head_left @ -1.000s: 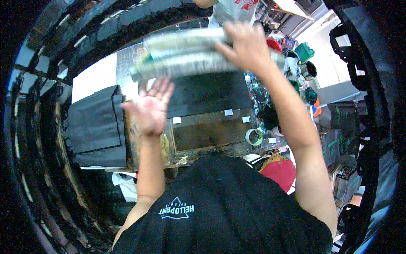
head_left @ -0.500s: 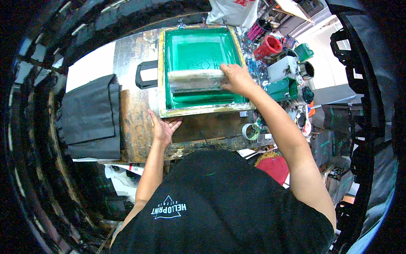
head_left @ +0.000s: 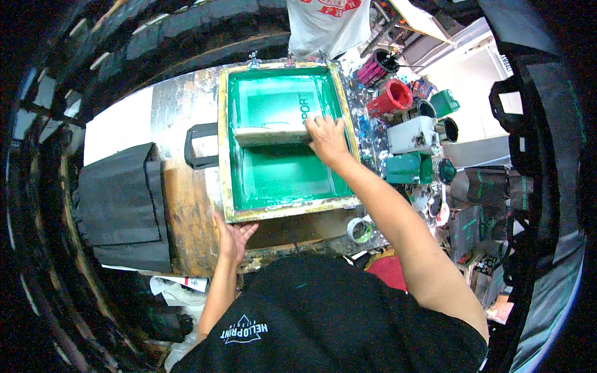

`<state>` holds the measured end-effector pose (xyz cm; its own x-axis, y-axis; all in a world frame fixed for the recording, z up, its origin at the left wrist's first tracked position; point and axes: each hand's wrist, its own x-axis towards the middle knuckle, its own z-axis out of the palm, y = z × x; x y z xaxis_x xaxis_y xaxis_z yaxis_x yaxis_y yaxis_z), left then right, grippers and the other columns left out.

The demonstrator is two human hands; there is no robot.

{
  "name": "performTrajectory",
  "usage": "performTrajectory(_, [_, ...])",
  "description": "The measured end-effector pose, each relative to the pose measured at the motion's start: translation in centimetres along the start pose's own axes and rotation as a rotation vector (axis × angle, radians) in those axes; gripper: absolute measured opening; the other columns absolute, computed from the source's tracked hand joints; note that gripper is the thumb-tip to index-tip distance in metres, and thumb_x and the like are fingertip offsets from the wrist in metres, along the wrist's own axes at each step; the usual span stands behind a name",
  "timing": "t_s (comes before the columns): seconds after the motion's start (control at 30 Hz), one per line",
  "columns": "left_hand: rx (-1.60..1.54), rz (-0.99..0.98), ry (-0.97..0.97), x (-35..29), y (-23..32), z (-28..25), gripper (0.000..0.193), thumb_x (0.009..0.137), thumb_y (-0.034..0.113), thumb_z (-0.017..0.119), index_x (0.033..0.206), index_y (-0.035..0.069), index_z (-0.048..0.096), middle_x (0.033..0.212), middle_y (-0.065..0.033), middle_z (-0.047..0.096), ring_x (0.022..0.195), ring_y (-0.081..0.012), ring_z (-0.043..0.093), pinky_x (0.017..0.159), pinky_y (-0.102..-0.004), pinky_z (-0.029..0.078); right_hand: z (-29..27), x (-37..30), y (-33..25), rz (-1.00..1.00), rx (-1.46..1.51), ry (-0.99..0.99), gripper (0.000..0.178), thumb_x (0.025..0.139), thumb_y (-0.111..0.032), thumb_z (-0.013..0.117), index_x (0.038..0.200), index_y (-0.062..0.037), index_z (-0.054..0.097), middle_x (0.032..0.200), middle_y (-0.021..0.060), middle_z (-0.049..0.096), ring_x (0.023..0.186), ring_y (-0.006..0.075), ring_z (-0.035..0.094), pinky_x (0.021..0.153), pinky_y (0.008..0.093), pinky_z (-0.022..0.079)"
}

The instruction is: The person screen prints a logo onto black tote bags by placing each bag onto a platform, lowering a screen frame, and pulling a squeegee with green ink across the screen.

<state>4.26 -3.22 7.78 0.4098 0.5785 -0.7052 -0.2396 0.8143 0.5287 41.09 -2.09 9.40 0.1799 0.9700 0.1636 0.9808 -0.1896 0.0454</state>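
A wooden-framed printing screen (head_left: 292, 210) lies on the worktable, its mesh (head_left: 286, 177) coated with green ink. My right hand (head_left: 329, 142) grips the right end of a long squeegee (head_left: 270, 135), which stands crosswise on the mesh near its middle. Dark lettering shows through the mesh beyond the squeegee. At the screen's near left corner, my left hand (head_left: 232, 240) is open, palm up and fingers spread, right by the frame's underside; whether it touches the frame I cannot tell. A black handle loop (head_left: 191, 148) sticks out from beneath the frame's left side.
Black fabric bags (head_left: 124, 199) lie stacked on the left. Clamps (head_left: 254, 60) sit at the screen's far edge. Ink containers crowd the right, among them a red can (head_left: 390, 99) and a green tub (head_left: 404, 169). A tape roll (head_left: 359, 230) lies at the near right.
The squeegee, in my right hand, has moved away from me across the mesh and stands more upright. My left hand keeps its place at the corner. The whole view has shifted slightly.
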Motion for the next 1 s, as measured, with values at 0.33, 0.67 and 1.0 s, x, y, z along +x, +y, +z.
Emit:
performTrajectory(0.33, [0.004,-0.088,0.071,1.8,-0.5,-0.4,0.118,0.081,0.095,0.034,0.164,0.013,0.010,0.162,-0.0178,0.032,0.138,-0.0438,0.045,0.105,-0.0514,0.048,6.7,17.0,7.7,-0.093,0.039,0.060,0.066,0.071,-0.026,0.087,0.127,-0.0153,0.055,0.117,0.0072,0.064,0.114,0.0295,0.060,0.089,0.0567,0.044])
performTrajectory(0.67, [0.783,-0.500,-0.115,3.0,9.9,-2.4,0.073,0.102,0.067,0.039,0.101,-0.001,0.065,0.084,-0.0190,0.073,0.078,-0.0254,0.074,0.069,-0.0344,0.061,3.5,20.0,8.7,-0.092,0.035,-0.011,0.064,0.076,-0.029,0.082,0.133,-0.0202,0.055,0.117,0.0067,0.066,0.112,0.0312,0.062,0.087,0.0564,0.044])
performTrajectory(1.0, [1.748,1.553,0.030,23.0,19.7,20.8,0.078,0.079,0.066,0.075,0.123,0.003,0.064,0.117,-0.0168,0.063,0.112,-0.0377,0.057,0.097,-0.0493,0.044,7.1,19.1,9.6,-0.135,0.054,-0.031,0.052,0.074,-0.023,0.083,0.123,-0.0174,0.065,0.119,0.0038,0.067,0.114,0.0278,0.062,0.094,0.0480,0.043])
